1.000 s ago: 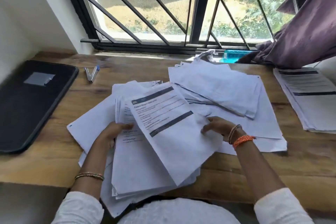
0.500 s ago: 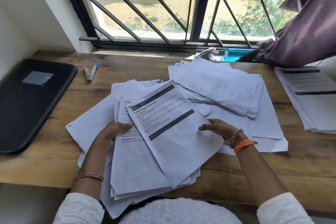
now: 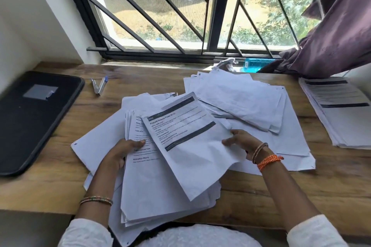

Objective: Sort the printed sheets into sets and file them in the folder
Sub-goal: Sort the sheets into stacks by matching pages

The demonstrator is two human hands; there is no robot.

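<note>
Head view: the left hand (image 3: 120, 153) grips the stack of printed sheets (image 3: 160, 182) at its left edge, thumb on top, steadying it for sorting. The right hand (image 3: 241, 142) pinches the top sheet (image 3: 190, 146), angled clear, likely to read its heading. The black folder (image 3: 34, 120) lies shut at the worktop's (image 3: 261, 196) left, well apart. Loose piles (image 3: 241, 100) crowd the right; a stapler (image 3: 98, 86) sits behind.
</note>
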